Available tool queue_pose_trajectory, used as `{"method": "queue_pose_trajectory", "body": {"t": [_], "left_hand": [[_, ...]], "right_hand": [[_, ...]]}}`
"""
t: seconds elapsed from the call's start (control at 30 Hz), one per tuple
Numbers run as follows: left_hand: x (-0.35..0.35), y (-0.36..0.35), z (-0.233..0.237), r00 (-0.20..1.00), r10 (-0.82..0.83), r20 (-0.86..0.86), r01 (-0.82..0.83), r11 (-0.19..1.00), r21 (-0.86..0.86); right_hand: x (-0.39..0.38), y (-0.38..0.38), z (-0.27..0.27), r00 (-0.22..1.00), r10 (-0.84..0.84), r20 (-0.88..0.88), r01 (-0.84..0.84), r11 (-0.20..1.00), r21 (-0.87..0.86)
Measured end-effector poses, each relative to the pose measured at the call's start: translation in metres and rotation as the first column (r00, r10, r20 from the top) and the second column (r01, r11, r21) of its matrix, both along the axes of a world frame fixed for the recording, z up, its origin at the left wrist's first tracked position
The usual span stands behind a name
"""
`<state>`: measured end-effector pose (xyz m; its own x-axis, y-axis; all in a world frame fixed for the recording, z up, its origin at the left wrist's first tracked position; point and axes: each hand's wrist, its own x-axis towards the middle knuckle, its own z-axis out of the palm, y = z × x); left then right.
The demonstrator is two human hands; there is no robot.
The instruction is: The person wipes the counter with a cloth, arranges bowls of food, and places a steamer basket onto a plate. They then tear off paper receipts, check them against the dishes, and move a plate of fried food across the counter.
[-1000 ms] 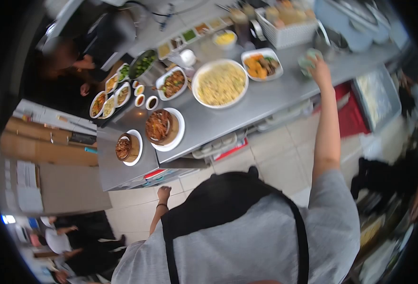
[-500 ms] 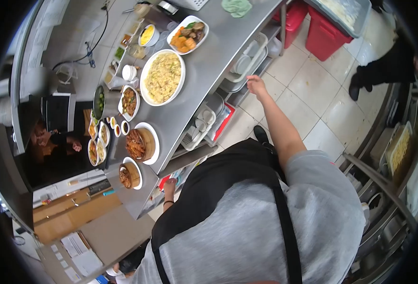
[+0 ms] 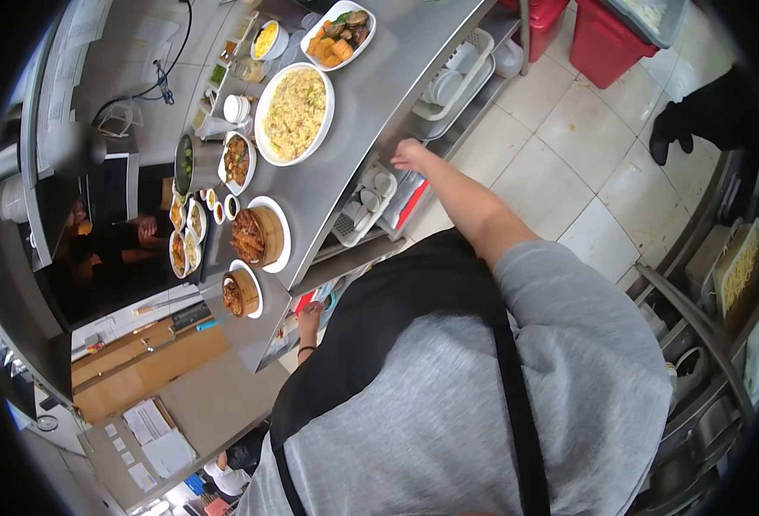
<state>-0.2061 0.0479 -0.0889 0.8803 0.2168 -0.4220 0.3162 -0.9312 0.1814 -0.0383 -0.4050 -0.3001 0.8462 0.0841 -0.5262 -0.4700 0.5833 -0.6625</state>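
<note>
My right hand (image 3: 410, 156) is at the counter's front edge, above the lower shelf. Its fingers are loosely bent and slightly apart, with nothing visible in them. Below it, a white basket (image 3: 364, 206) holds cups. My left hand (image 3: 310, 319) hangs low beside the counter corner, near red and teal items on the shelf; its fingers are too small to read. On the steel counter (image 3: 345, 120) stand an oval plate of fried rice (image 3: 295, 116), a dish of vegetables (image 3: 341, 39), a small dish of brown food (image 3: 237, 163) and two bamboo steamers (image 3: 257, 238) on white plates.
Sauce cups (image 3: 218, 211) and a tray of small dishes (image 3: 187, 236) sit at the pass opening, with another person's hand (image 3: 145, 227) beyond. Red bins (image 3: 607, 47) stand on the tiled floor. A person's dark shoe (image 3: 667, 133) and a metal rack (image 3: 697, 310) are at right.
My right hand has moved left, toward the counter edge and the cup basket. My left hand has shifted only slightly. The dishes stay in place on the counter while the view shifts.
</note>
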Motion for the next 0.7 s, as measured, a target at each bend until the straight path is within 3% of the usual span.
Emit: {"method": "queue_pose_trajectory", "body": {"t": [0.03, 0.07, 0.13, 0.23, 0.37, 0.43, 0.57, 0.6, 0.63, 0.7], "left_hand": [[-0.004, -0.004, 0.006, 0.999, 0.035, -0.022, -0.035, 0.999, 0.018], [-0.01, -0.001, 0.005, 0.999, 0.046, -0.02, -0.046, 0.999, 0.02], [-0.019, 0.015, -0.005, 0.999, 0.052, -0.006, -0.052, 0.999, 0.003], [-0.037, 0.036, -0.017, 0.998, 0.056, 0.029, -0.056, 0.998, 0.018], [-0.056, 0.049, -0.017, 0.996, 0.092, -0.002, -0.092, 0.994, -0.053], [-0.062, 0.049, -0.013, 0.994, 0.105, -0.021, -0.106, 0.991, -0.087], [-0.072, 0.053, -0.007, 0.983, 0.184, -0.021, -0.186, 0.972, -0.143], [-0.073, 0.057, -0.008, 0.979, 0.203, -0.038, -0.206, 0.969, -0.137], [-0.074, 0.06, -0.009, 0.974, 0.22, -0.055, -0.225, 0.965, -0.132], [-0.076, 0.06, -0.006, 0.973, 0.223, -0.049, -0.228, 0.965, -0.13]], "right_hand": [[0.008, 0.024, -0.042, 0.959, 0.182, 0.217, -0.149, 0.976, -0.162], [0.002, 0.029, -0.022, 0.957, 0.192, 0.219, -0.159, 0.974, -0.16], [-0.02, 0.037, 0.052, 0.982, 0.15, -0.111, -0.141, 0.986, 0.092], [-0.026, 0.056, 0.067, 0.971, 0.178, -0.161, -0.149, 0.973, 0.178], [-0.024, 0.082, 0.055, 0.968, 0.144, -0.206, -0.116, 0.983, 0.142], [-0.011, 0.116, -0.012, 0.944, 0.251, 0.214, -0.262, 0.965, 0.025], [-0.003, 0.141, -0.002, 0.896, 0.204, 0.394, -0.199, 0.979, -0.052], [-0.009, 0.13, 0.038, 0.976, 0.162, 0.147, -0.185, 0.97, 0.159], [-0.016, 0.121, 0.069, 0.98, 0.16, -0.116, -0.11, 0.93, 0.352], [-0.028, 0.108, 0.1, 0.976, 0.197, -0.093, -0.161, 0.94, 0.3]]}}
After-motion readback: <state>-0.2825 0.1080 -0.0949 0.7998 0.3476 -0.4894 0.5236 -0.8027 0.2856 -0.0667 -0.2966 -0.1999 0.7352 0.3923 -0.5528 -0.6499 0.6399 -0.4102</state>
